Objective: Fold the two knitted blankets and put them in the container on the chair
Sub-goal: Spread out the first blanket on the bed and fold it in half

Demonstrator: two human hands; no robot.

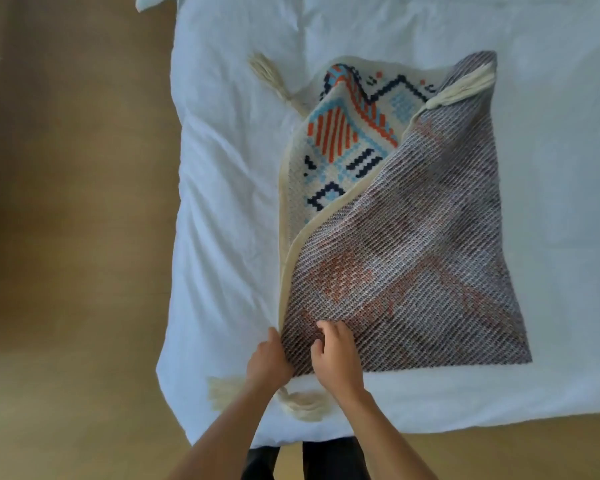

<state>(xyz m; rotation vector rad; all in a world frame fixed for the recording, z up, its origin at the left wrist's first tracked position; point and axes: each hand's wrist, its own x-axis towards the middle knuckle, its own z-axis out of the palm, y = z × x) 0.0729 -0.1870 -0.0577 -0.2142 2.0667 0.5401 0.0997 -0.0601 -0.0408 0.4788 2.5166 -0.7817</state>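
A knitted blanket lies folded over on the white bed, its greyish reverse side up. A wedge of its patterned face, cream with orange, light blue and navy shapes, shows at the upper left. Cream tassels hang at its corners. My left hand grips the blanket's near left corner edge. Beside it, my right hand pinches the top layer at the same corner. Only this one blanket is in view; no second blanket, container or chair shows.
The white bed cover spreads under the blanket and ends at a near edge by my legs. A tan floor runs along the left. A bit of white cloth sits at the top left.
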